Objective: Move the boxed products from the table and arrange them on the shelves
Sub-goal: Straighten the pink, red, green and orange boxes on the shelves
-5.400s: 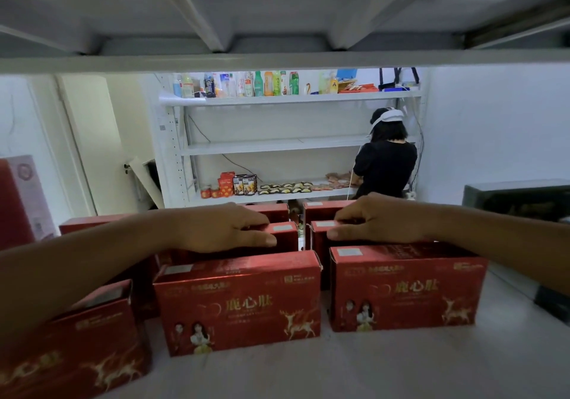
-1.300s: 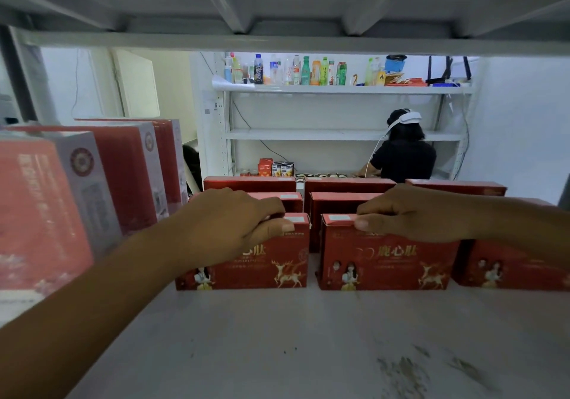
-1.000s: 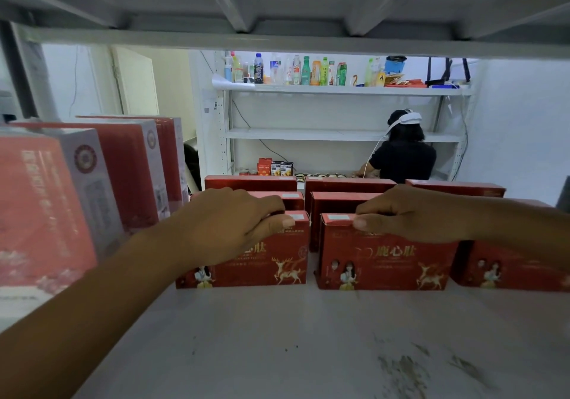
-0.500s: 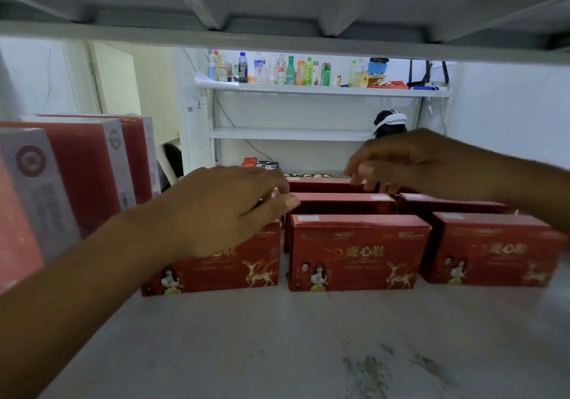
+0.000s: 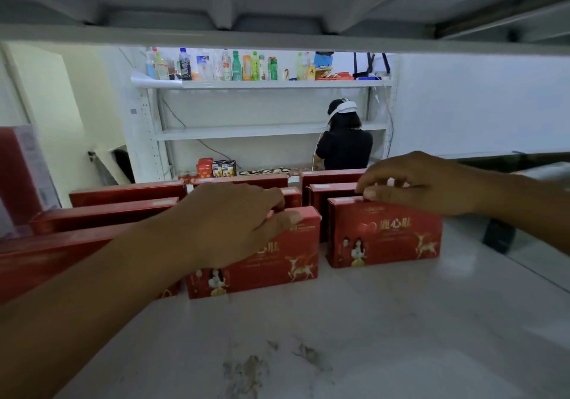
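9 red boxes (image 5: 385, 235), 2 hands (image 5: 234, 222), 1 tall box (image 5: 18, 170), 1 person (image 5: 344, 147) bkgd

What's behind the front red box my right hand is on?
Two more red boxes in a row behind it. The right hand covers their right ends, hiding the rest.

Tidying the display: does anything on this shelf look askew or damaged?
The front row isn't flush: the left front box, gripped by the left hand, sits nearer the shelf edge than the right front box in the right hand. Dark scuff marks blotch the surface.
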